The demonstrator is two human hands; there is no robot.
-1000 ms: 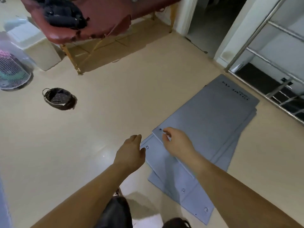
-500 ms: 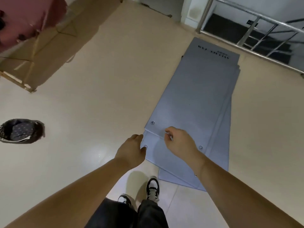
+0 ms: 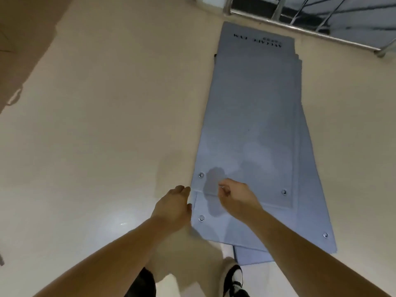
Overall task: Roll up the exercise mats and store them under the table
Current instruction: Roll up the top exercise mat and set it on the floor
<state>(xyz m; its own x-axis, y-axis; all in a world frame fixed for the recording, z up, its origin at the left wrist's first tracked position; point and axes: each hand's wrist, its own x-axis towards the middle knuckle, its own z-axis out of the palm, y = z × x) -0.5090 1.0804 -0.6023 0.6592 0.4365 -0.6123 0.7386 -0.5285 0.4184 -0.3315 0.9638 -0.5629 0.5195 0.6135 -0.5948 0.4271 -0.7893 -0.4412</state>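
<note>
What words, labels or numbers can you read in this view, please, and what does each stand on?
Black print, two rows at the far end of the top mat: upside down to the camera, too blurred to read.
No other text shows.

Stack of grey mats (image 3: 308, 200): the top mat (image 3: 252, 125) covers the lower ones except for offset margins along the near and right sides, so their count cannot be told. Lettering (image 3: 258, 40) at the far end is inverted and too blurred to read. Right hand (image 3: 235, 197): fingertips curl under the knuckles, hidden; contact with the top mat cannot be told. Left hand (image 3: 171, 207): whether its thumb touches the mat edge is unclear. Railing (image 3: 300, 28) is cut by the top and right edges; shoe (image 3: 233, 277) and trouser leg (image 3: 141, 284) by the bottom edge; a dark object (image 3: 1, 257) by the left edge, unidentifiable.
</note>
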